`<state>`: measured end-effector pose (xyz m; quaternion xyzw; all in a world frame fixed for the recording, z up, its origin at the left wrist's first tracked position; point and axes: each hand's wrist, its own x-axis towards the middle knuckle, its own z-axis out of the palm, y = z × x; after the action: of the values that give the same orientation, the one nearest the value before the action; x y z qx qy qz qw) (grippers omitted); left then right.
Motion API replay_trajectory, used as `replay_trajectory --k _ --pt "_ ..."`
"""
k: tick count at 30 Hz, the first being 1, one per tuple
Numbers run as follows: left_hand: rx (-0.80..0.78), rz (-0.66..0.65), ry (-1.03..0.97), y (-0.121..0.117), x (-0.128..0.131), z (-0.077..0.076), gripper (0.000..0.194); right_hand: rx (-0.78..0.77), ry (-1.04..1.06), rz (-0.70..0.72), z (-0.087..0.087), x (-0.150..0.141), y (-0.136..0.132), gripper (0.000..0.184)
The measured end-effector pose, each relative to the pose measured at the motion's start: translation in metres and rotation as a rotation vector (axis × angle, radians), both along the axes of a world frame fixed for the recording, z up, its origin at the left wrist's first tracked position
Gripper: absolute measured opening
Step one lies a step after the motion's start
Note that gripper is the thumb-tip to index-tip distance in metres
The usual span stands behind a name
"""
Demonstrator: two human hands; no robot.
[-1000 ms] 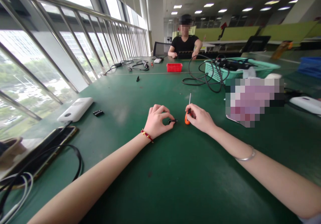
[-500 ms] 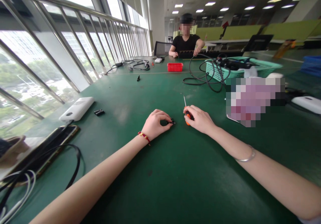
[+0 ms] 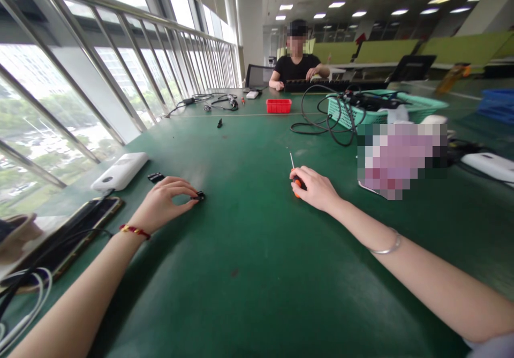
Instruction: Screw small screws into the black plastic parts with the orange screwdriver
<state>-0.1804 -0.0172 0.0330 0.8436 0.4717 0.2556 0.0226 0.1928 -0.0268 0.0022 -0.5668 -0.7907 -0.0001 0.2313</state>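
Note:
Between thumb and fingertips, my left hand (image 3: 166, 203) pinches a small black part (image 3: 199, 196) just over the green table (image 3: 249, 240); its exact kind is too small to tell. Another small black piece (image 3: 155, 177) lies right behind that hand, partly covered by it. My right hand (image 3: 317, 188) is wrapped round a screwdriver (image 3: 296, 182) with an orange and black handle. The screwdriver's thin metal shaft points away from me, slightly to the left. A third little black piece (image 3: 219, 123) lies farther off on the table.
To the left are a white power bank (image 3: 121, 172) and a phone (image 3: 80, 235) with cables. A red tray (image 3: 278, 106) stands farther back. At right sit a green basket (image 3: 347, 113) with black cables and a blurred pink item (image 3: 401, 157). A person (image 3: 296, 66) sits opposite.
My left hand has moved left across the table with the small black part, toward the other black piece. My right hand holds the screwdriver in nearly the same place. The person opposite has drawn a hand inward.

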Motion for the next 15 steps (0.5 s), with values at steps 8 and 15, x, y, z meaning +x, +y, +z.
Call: replay_trajectory --k 8,15 --pt "0.006 0.196 0.068 -0.001 -0.027 0.017 0.037 -0.007 -0.019 -0.004 0.0 0.0 0.0 0.013" --pt "-0.107 0.264 -0.003 -0.004 -0.018 0.015 0.045 -0.011 -0.022 -0.002 0.001 0.0 -0.001 0.014"
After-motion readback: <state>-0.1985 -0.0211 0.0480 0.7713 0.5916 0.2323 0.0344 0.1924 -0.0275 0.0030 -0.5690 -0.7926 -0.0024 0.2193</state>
